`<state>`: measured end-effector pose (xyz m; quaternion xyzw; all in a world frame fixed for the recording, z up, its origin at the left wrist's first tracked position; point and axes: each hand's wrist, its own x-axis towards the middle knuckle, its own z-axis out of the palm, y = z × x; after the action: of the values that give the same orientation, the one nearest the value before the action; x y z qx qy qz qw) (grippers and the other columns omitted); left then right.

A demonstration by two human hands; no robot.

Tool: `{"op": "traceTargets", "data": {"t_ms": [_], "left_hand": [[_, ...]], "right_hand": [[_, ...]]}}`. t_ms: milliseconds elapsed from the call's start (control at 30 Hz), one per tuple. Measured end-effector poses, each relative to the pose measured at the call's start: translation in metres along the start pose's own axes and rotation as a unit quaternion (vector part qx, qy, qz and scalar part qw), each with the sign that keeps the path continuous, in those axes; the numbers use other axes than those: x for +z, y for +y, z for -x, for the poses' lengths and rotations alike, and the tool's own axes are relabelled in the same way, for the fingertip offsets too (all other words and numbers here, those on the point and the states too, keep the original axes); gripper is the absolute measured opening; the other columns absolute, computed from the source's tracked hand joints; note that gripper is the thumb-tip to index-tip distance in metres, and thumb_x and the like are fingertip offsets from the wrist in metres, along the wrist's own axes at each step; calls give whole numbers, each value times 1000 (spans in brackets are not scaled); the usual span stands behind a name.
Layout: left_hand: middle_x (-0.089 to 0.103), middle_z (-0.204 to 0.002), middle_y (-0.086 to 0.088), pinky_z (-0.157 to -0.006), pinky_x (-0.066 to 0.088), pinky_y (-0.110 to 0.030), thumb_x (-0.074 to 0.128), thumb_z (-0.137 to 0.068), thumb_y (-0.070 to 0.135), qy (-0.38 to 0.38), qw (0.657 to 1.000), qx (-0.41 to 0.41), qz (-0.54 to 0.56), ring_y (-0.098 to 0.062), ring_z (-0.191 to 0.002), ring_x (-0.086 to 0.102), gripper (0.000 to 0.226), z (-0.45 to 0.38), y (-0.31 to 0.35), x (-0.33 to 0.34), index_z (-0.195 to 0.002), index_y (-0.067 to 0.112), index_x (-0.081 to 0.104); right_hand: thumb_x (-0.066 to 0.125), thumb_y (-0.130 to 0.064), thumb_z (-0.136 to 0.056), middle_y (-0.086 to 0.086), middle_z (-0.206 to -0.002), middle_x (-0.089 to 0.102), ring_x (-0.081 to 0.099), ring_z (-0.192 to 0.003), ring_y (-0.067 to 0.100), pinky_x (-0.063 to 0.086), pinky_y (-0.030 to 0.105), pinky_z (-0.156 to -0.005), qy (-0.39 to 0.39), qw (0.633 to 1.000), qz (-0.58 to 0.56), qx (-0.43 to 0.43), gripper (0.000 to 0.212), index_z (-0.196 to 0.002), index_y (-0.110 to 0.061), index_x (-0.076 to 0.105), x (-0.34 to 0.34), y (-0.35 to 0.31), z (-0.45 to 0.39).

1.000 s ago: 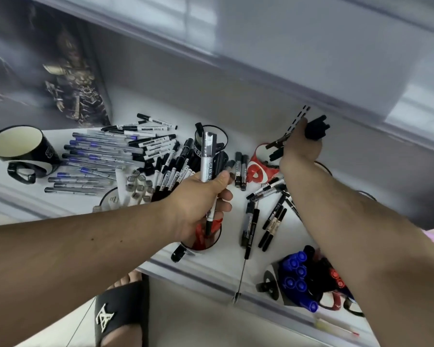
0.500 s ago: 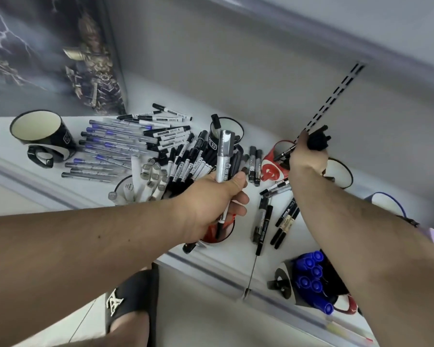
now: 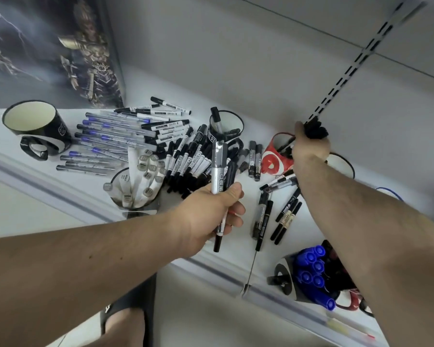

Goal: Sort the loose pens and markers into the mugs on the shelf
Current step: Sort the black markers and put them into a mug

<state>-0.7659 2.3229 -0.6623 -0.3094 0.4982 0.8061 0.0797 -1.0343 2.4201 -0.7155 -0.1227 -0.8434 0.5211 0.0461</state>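
I judge the sorting about half done: a mug of grey-capped markers (image 3: 138, 181) and one of blue-capped markers (image 3: 311, 269) look filled, while a heap of black markers (image 3: 188, 159) and a row of clear blue-banded pens (image 3: 105, 141) lie loose on the smooth white shelf (image 3: 23, 171). My left hand (image 3: 211, 216) grips a few slim plastic markers (image 3: 218, 166) upright; my right hand (image 3: 308, 146) clutches a bundle of black pens (image 3: 315, 130) above the glossy red mug (image 3: 276, 156).
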Motion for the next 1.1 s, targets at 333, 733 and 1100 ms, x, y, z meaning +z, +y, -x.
{"op": "traceTargets", "data": {"t_ms": [333,733,1100], "left_hand": [[64,-69,3,-61,47,-29,60,-94,36,-37,999,12,30,-14,-58,57,20,4,15,11,-96,17,63],[62,-74,-2,-56,44,-21,52,-94,3,-106,988,-52,95,-11,-60,54,23,10,8,15,-110,5,69],[74,-86,0,-53,50,-24,57,-94,12,-118,990,-65,-43,-12,-61,67,13,19,-7,2,-94,16,70]], "right_hand": [[73,-52,-72,8,-141,50,51,-127,30,47,37,-97,-51,977,200,-46,90,-147,-19,36,-21,10,11],[61,-25,-94,-8,-76,62,53,-55,4,48,22,-60,-342,919,123,-156,12,-100,-22,71,-99,-55,122],[60,-5,-93,5,-62,63,47,-45,13,40,26,-51,-429,897,86,-59,12,-90,-13,68,-144,-45,139]]}}
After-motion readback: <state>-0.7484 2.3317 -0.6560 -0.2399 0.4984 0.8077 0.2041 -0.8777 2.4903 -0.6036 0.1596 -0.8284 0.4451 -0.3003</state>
